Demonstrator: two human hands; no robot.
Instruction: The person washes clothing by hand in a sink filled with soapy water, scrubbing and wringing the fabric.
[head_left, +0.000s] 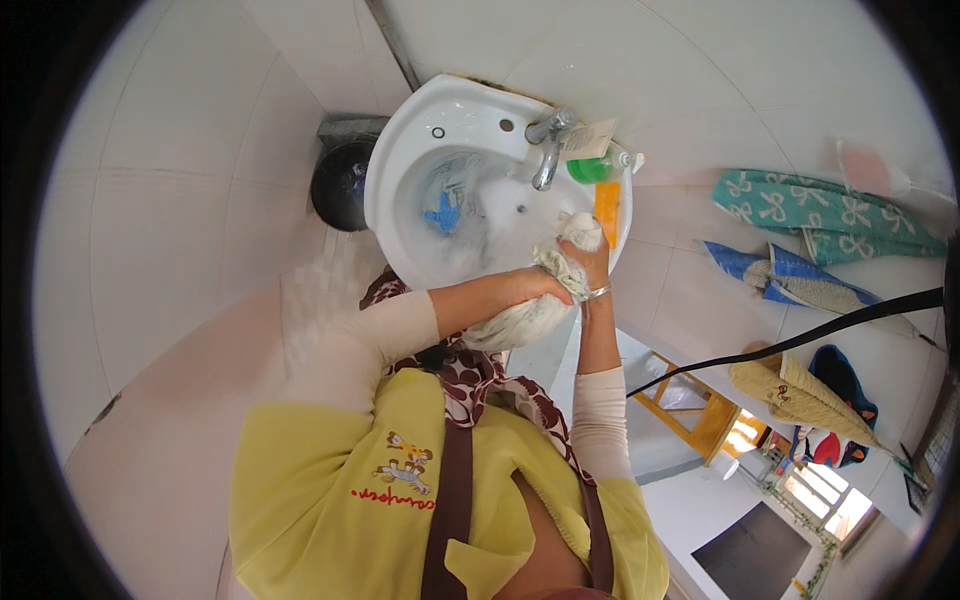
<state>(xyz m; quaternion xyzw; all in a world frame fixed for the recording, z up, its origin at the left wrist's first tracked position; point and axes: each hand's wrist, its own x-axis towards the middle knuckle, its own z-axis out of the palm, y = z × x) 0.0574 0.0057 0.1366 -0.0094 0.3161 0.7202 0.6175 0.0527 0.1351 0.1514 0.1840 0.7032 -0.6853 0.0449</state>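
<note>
A wet, whitish cloth is bunched and twisted between my hands over the front right rim of the white washbasin. My left hand grips its middle, and the loose part hangs below. Farther up, my right hand, with a bracelet at the wrist, is closed around the other end near an orange bar on the rim. Cloudy water lies in the bowl, with a small blue item in it. The metal faucet stands at the back of the basin.
A green bottle and a card sit beside the faucet. A black bucket is left of the basin. Teal, blue and yellow towels hang at right; a black cord crosses there.
</note>
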